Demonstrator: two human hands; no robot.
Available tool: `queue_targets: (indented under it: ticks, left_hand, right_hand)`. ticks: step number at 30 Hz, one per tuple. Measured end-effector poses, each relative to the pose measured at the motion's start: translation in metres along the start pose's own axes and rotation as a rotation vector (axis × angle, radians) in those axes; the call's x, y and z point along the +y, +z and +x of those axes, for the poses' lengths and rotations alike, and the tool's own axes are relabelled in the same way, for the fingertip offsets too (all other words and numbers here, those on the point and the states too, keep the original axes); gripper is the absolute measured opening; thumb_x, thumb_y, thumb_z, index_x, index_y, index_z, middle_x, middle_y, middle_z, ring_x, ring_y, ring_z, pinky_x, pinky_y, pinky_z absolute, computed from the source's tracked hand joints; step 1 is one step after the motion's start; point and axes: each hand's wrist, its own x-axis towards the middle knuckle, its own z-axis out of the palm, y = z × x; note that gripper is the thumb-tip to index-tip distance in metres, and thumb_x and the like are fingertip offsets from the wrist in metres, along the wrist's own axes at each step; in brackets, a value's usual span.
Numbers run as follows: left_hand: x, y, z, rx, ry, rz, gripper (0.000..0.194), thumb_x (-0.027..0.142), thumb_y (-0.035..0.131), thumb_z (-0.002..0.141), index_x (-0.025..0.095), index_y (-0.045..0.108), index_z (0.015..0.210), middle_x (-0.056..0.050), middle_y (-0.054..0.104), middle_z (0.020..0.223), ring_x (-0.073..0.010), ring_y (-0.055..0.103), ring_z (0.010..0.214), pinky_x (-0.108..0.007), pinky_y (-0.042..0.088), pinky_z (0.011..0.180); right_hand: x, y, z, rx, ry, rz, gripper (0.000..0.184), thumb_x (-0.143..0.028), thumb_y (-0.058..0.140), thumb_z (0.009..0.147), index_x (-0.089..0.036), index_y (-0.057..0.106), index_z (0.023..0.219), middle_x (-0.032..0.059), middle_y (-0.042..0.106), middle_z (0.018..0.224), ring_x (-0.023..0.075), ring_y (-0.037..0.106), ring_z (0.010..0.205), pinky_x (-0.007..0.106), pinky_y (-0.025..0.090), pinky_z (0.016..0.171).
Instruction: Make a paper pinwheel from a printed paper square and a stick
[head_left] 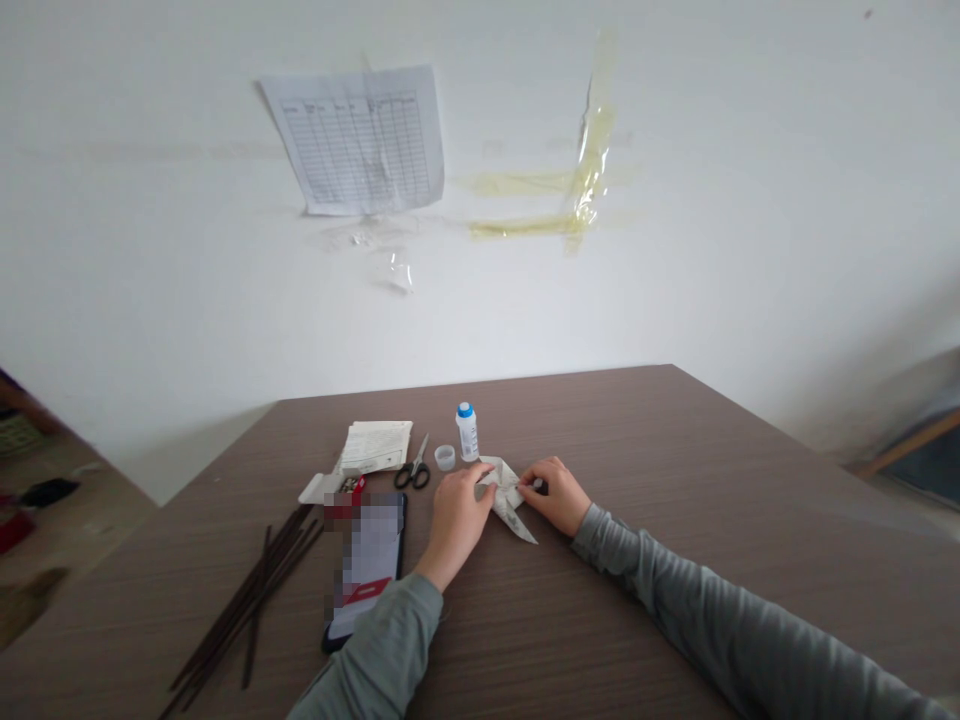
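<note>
A folded piece of printed paper (512, 512) with pointed flaps lies on the brown table between my hands. On its left side, my left hand (459, 515) grips the paper near the upper flap, thumb and forefinger closing on it. From the right, my right hand (556, 492) pinches at the paper's middle, its fingertips pressed together there. Just behind the paper stands a white glue bottle (468, 440) with a blue top. A small clear cap (445, 458) sits left of the bottle.
Black-handled scissors (412, 472) lie left of the cap, beside a stack of printed paper sheets (377, 446). A small red box (351, 490) is near a phone (373, 560). Several dark thin sticks (259, 600) lie at the left. A white wall (525, 310) rises behind the table (637, 430).
</note>
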Motion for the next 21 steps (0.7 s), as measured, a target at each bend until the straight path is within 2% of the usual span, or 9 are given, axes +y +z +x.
queue_targets:
  ticks: [7, 12, 17, 21]
  left_hand:
    - [0.005, -0.001, 0.0, 0.048, -0.042, -0.065, 0.034, 0.005, 0.09, 0.099, 0.029, 0.098, 0.121, -0.008, 0.101, 0.124, -0.0341, 0.094, 0.121, -0.044, 0.07, 0.116]
    - [0.005, -0.001, 0.0, 0.073, -0.048, -0.183, 0.036, 0.006, 0.089, 0.093, 0.03, 0.096, 0.119, -0.006, 0.101, 0.117, -0.031, 0.095, 0.116, -0.041, 0.072, 0.112]
    - [0.004, -0.001, 0.0, 0.082, -0.046, -0.285, 0.036, 0.006, 0.089, 0.092, 0.028, 0.097, 0.118, -0.006, 0.1, 0.113, -0.031, 0.096, 0.115, -0.043, 0.073, 0.112]
    - [0.003, 0.001, 0.001, 0.092, -0.051, -0.336, 0.033, 0.008, 0.089, 0.094, 0.029, 0.097, 0.119, -0.006, 0.1, 0.112, -0.0308, 0.096, 0.115, -0.044, 0.073, 0.113]
  right_hand:
    - [0.003, 0.0, -0.001, 0.024, -0.053, 0.034, 0.017, -0.019, 0.098, 0.097, -0.031, 0.091, 0.086, 0.0072, 0.09, 0.094, 0.0327, 0.083, 0.105, 0.046, 0.067, 0.101]
    - [0.003, -0.004, -0.001, 0.062, -0.076, 0.136, 0.016, -0.02, 0.101, 0.095, -0.033, 0.095, 0.089, 0.0091, 0.092, 0.106, 0.0341, 0.084, 0.112, 0.05, 0.067, 0.112]
    - [0.002, -0.008, -0.001, 0.085, -0.052, 0.203, 0.011, -0.025, 0.103, 0.096, -0.033, 0.098, 0.091, 0.0128, 0.095, 0.122, 0.0381, 0.085, 0.124, 0.057, 0.065, 0.123]
    - [0.0, -0.009, -0.002, 0.061, -0.031, 0.22, 0.008, -0.027, 0.103, 0.096, -0.033, 0.099, 0.092, 0.0131, 0.095, 0.128, 0.0392, 0.085, 0.13, 0.059, 0.065, 0.127]
